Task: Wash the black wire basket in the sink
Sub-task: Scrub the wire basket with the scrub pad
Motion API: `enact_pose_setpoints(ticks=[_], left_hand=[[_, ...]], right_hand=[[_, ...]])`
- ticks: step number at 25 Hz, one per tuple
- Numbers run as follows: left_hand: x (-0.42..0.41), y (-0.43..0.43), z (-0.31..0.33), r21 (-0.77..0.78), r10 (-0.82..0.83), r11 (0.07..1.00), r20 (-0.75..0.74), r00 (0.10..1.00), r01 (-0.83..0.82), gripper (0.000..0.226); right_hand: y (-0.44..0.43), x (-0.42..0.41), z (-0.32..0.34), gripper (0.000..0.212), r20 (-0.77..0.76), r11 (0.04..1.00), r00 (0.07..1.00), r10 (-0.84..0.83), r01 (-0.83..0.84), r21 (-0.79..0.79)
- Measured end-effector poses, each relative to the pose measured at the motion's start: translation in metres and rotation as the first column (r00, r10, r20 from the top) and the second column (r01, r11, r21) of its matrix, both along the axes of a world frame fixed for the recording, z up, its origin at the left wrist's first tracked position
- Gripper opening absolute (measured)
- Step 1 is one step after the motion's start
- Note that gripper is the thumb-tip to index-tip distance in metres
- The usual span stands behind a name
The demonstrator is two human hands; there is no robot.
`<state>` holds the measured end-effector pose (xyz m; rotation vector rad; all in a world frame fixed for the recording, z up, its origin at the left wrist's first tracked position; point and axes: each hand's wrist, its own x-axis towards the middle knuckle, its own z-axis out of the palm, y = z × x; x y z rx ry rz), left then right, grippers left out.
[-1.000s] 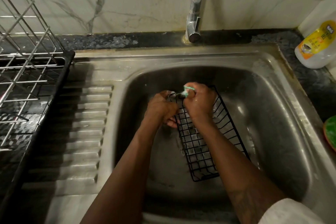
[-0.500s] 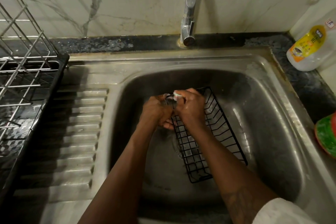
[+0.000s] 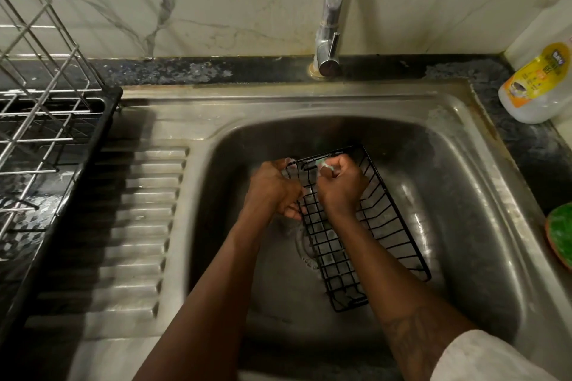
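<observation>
A long black wire basket (image 3: 376,238) lies tilted in the steel sink (image 3: 464,226), its far end raised. My left hand (image 3: 272,190) grips the basket's far left corner. My right hand (image 3: 340,185) is closed on a small pale green scrubber (image 3: 325,165) and presses it against the basket's far end, inside the rim. Most of the scrubber is hidden in my fist. My right forearm covers part of the basket's grid.
The chrome tap (image 3: 332,9) stands behind the sink with no water running. A ribbed drainboard (image 3: 136,226) and a wire dish rack on a black tray (image 3: 46,139) lie left. A dish-soap bottle (image 3: 538,83) and a green-and-orange dish (image 3: 560,235) sit right.
My right hand has slid the scrubber a little to the right along the basket's far end. My left hand has kept its grip. The view has shifted slightly.
</observation>
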<state>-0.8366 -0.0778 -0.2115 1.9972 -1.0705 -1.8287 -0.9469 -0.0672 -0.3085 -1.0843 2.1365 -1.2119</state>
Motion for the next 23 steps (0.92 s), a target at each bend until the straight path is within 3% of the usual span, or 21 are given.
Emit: enact_pose_setpoints(ticks=[2,3,5,7,10,13,16,19,21,23], left_hand=[[0.002,0.003,0.003,-0.048,-0.029,0.998,0.076,0.997,0.032,0.027],[0.002,0.003,0.004,-0.063,-0.031,0.997,0.101,0.994,0.038,0.028],[0.001,0.002,0.004,-0.053,-0.005,0.999,0.061,0.998,0.008,0.042],[-0.001,0.000,0.003,-0.014,0.006,1.000,0.023,1.000,-0.006,0.066],[-0.001,-0.001,0.001,-0.018,0.004,1.000,0.011,1.000,-0.004,0.074],[0.000,0.000,0.001,-0.025,-0.012,1.000,0.012,1.000,0.012,0.074],[0.002,-0.002,-0.003,-0.043,-0.028,0.999,0.035,0.999,0.030,0.079],[0.006,-0.001,-0.002,-0.071,-0.006,0.997,0.044,0.999,0.009,0.064],[0.007,-0.001,-0.002,-0.055,-0.002,0.998,0.039,0.999,0.004,0.055],[0.004,-0.001,-0.002,-0.028,0.008,1.000,0.009,1.000,-0.007,0.056]], right_hand=[[0.003,0.015,0.004,0.009,-0.016,0.996,0.996,0.088,-0.088,-0.023],[0.004,0.019,0.006,0.010,-0.026,0.993,0.994,0.109,-0.110,-0.031],[0.006,0.013,0.008,0.014,-0.061,0.998,0.997,0.057,-0.058,-0.020],[0.006,-0.006,0.008,0.023,-0.060,0.994,0.994,-0.096,0.100,0.051],[0.005,-0.022,0.000,0.026,-0.061,0.969,0.983,-0.174,0.182,0.168],[0.002,-0.007,-0.009,0.009,0.047,0.992,0.995,-0.090,0.086,0.087],[0.010,0.013,-0.017,0.011,0.131,0.990,0.982,0.133,-0.138,0.029],[0.008,0.016,-0.015,0.014,0.232,0.968,0.941,0.247,-0.251,-0.012],[0.003,0.013,-0.009,0.014,0.249,0.978,0.946,0.207,-0.210,-0.014],[0.000,0.007,-0.009,0.014,0.229,0.999,0.973,0.042,-0.040,-0.016]])
